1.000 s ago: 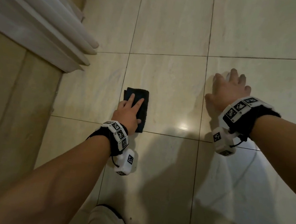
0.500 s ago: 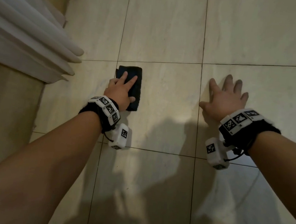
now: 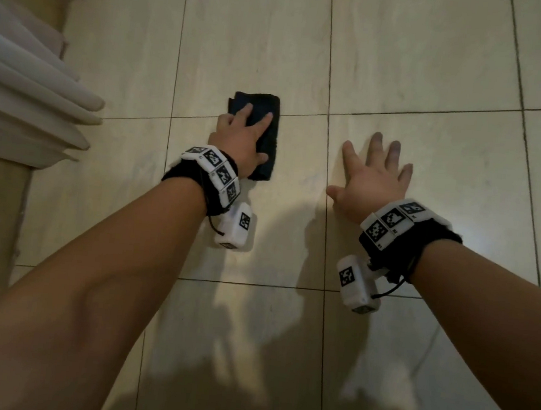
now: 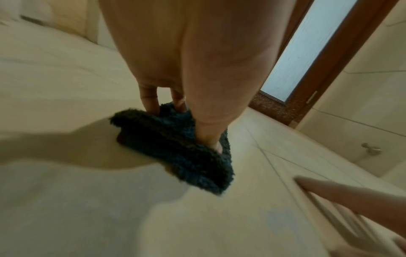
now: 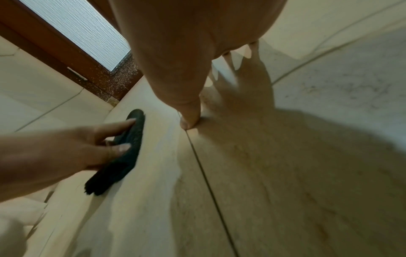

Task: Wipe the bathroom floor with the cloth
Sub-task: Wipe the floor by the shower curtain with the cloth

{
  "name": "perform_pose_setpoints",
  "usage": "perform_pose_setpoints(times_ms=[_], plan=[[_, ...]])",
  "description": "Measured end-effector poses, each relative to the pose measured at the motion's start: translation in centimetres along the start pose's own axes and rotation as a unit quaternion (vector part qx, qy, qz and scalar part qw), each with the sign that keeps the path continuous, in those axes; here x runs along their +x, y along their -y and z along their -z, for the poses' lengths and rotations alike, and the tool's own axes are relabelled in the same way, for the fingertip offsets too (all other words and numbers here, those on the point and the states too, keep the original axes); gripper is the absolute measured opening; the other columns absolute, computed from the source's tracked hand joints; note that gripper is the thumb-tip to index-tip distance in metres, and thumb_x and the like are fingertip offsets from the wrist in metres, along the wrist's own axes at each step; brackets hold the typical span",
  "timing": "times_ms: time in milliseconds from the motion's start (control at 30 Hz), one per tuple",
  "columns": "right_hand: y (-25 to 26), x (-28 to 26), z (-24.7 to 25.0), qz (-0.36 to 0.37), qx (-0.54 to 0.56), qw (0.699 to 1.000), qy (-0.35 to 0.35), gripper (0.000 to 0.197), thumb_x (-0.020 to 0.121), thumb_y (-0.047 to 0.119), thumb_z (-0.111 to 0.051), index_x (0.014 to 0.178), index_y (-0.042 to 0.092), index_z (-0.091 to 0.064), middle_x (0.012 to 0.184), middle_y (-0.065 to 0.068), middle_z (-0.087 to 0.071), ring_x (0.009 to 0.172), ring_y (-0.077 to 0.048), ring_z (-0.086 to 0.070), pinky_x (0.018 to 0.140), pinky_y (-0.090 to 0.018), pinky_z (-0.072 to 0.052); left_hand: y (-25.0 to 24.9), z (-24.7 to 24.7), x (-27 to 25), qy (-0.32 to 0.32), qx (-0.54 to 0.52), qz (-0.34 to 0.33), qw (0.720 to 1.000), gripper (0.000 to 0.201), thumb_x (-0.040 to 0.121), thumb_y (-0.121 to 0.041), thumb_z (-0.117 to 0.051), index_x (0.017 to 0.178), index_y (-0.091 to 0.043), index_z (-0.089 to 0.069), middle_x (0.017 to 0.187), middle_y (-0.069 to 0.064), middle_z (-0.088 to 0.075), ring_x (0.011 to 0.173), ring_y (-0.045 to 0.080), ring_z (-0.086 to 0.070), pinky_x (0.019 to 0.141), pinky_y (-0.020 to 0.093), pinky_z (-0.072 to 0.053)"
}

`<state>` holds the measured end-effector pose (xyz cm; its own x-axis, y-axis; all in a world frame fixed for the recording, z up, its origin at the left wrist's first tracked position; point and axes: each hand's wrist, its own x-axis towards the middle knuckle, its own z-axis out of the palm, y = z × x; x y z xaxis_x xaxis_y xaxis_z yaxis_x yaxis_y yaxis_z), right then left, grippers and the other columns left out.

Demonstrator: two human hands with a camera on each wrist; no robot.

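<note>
A dark folded cloth [image 3: 267,138] [image 4: 173,147] [image 5: 125,153] lies flat on the pale tiled floor [image 3: 425,54], across a grout line. My left hand [image 3: 243,132] presses on it with straight, spread fingers, and the thumb rests on its right side. In the left wrist view the thumb [image 4: 211,132] digs into the fluffy pile. My right hand [image 3: 374,178] lies flat on the bare tile to the right of the cloth, fingers spread, holding nothing. Its thumb [image 5: 191,118] touches a grout line.
A white moulded plinth [image 3: 25,95] juts out at the left, with a beige wall below it. A brown door frame with frosted glass [image 4: 307,52] [image 5: 83,31] stands beyond the cloth. A small metal knob [image 4: 371,150] sits on the far right wall.
My left hand has pushed the cloth forward and to the right across the tiles, over a grout line. The right hand stays flat on the floor beside it.
</note>
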<state>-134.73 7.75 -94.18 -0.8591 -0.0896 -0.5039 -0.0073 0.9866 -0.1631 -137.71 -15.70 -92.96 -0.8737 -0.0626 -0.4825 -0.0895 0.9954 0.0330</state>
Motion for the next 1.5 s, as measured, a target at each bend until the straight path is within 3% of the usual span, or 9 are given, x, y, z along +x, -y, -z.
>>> perform_pose_setpoints(times_ms=[200, 433, 633, 767, 967, 1100, 1267, 1367, 1500], plan=[[-0.4, 0.2, 0.6, 0.008, -0.014, 0.999, 0.029, 0.095, 0.087, 0.053, -0.062, 0.156, 0.037, 0.002, 0.163, -0.008, 0.022, 0.148, -0.038, 0.020, 0.118, -0.062, 0.002, -6.3, -0.1, -0.5, -0.002, 0.023, -0.041, 0.999, 0.078, 0.093, -0.042, -0.059, 0.154, -0.044, -0.011, 0.163, 0.000, -0.001, 0.144, 0.033, -0.011, 0.106, 0.051, -0.037], [-1.0, 0.0, 1.3, 0.019, -0.026, 0.998, 0.053, 0.111, 0.072, 0.023, -0.072, 0.156, 0.038, 0.000, 0.163, -0.005, 0.019, 0.149, -0.034, 0.018, 0.120, -0.057, 0.000, -9.1, -2.0, -4.1, -0.001, 0.041, -0.061, 0.997, 0.078, 0.093, -0.046, -0.058, 0.154, -0.043, -0.009, 0.163, 0.001, -0.001, 0.144, 0.033, -0.012, 0.108, 0.048, -0.035], [-2.8, 0.1, 2.7, 0.079, -0.045, 0.994, 0.065, 0.090, 0.074, 0.025, -0.073, 0.151, 0.034, -0.027, 0.162, -0.007, -0.003, 0.149, -0.034, -0.001, 0.118, -0.056, -0.019, -10.1, -4.1, -8.8, 0.006, 0.052, -0.074, 0.996, 0.080, 0.094, -0.046, -0.058, 0.156, -0.037, -0.008, 0.163, 0.007, -0.002, 0.144, 0.034, -0.012, 0.108, 0.046, -0.035], [-3.1, -1.3, 2.2, 0.086, -0.066, 0.992, 0.062, 0.083, 0.076, 0.025, -0.071, 0.147, 0.028, -0.028, 0.161, -0.007, -0.006, 0.148, -0.033, -0.006, 0.115, -0.058, -0.023, -10.5, -5.8, -12.1, 0.013, 0.072, -0.068, 0.995, 0.081, 0.095, -0.046, -0.056, 0.156, -0.031, -0.005, 0.162, 0.012, -0.004, 0.143, 0.035, -0.015, 0.105, 0.044, -0.037], [-3.2, -2.7, 1.3, 0.092, -0.063, 0.991, 0.069, 0.085, 0.074, 0.020, -0.071, 0.146, 0.029, -0.027, 0.163, -0.006, -0.001, 0.151, -0.032, 0.002, 0.117, -0.061, -0.015, -9.5, -7.5, -15.2, 0.006, 0.048, -0.050, 0.998, 0.081, 0.095, -0.041, -0.055, 0.157, -0.027, -0.005, 0.163, 0.013, 0.001, 0.144, 0.035, -0.015, 0.107, 0.044, -0.034], [-3.4, -2.8, 1.9, 0.096, -0.050, 0.992, 0.064, 0.069, 0.081, 0.020, -0.065, 0.144, 0.029, -0.036, 0.160, -0.006, -0.011, 0.150, -0.029, -0.005, 0.116, -0.059, -0.021, -9.8, -7.6, -15.3, 0.009, 0.048, -0.046, 0.998, 0.090, 0.088, -0.031, -0.065, 0.156, -0.026, -0.006, 0.163, 0.013, 0.003, 0.141, 0.035, -0.019, 0.104, 0.042, -0.035], [-3.1, -2.4, 2.3, 0.077, -0.026, 0.996, 0.035, 0.058, 0.086, 0.017, -0.057, 0.140, 0.029, -0.041, 0.150, -0.007, -0.025, 0.143, -0.026, -0.019, 0.110, -0.055, -0.032, -10.2, -6.9, -13.8, 0.012, 0.037, -0.050, 0.998, 0.092, 0.084, -0.019, -0.066, 0.155, -0.030, -0.009, 0.163, 0.008, 0.006, 0.141, 0.035, -0.018, 0.104, 0.046, -0.035], [-2.3, -2.1, 1.3, 0.048, -0.040, 0.998, 0.017, 0.071, 0.085, 0.013, -0.058, 0.145, 0.033, -0.027, 0.157, -0.009, -0.014, 0.147, -0.028, -0.010, 0.111, -0.060, -0.026, -10.0, -6.0, -11.8, 0.012, 0.040, -0.059, 0.997, 0.092, 0.084, -0.017, -0.067, 0.155, -0.033, -0.010, 0.164, 0.005, 0.005, 0.142, 0.034, -0.016, 0.107, 0.048, -0.035], [-1.4, -1.4, -0.2, 0.021, -0.048, 0.998, 0.036, 0.090, 0.088, 0.013, -0.060, 0.154, 0.039, -0.004, 0.163, -0.004, 0.016, 0.150, -0.030, 0.015, 0.115, -0.066, -0.005, -9.7, -4.6, -8.9, 0.008, 0.044, -0.064, 0.997, 0.090, 0.086, -0.020, -0.066, 0.154, -0.035, -0.010, 0.164, 0.003, 0.004, 0.143, 0.033, -0.016, 0.107, 0.049, -0.034]])
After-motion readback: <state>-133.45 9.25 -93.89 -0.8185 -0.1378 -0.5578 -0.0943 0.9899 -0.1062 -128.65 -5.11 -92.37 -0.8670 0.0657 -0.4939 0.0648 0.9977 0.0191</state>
